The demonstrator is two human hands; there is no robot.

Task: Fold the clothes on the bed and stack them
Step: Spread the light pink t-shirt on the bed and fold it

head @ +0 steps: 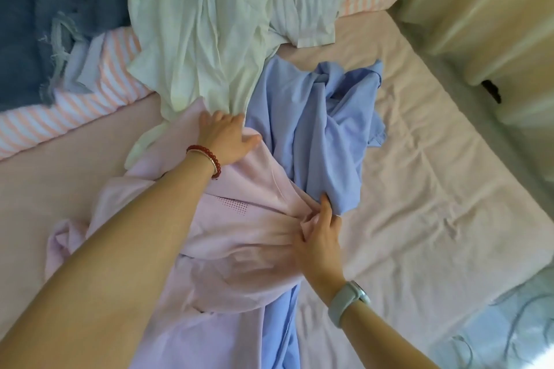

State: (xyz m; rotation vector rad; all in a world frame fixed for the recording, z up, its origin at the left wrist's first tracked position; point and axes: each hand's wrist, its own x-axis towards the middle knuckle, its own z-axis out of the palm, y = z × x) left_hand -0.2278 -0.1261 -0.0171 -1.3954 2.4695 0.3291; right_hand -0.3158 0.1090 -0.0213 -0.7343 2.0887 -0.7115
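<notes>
Pink garment [227, 249] lies lengthwise toward the camera, left hand [226, 136] and right hand [317, 237] both gripping it.

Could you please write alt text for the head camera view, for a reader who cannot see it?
Two bare hands work a crumpled pink garment on a bed: the left hand grips its far edge, the right hand pinches its bunched fabric. A blue garment lies beside it, with a pale green garment beyond.
</notes>
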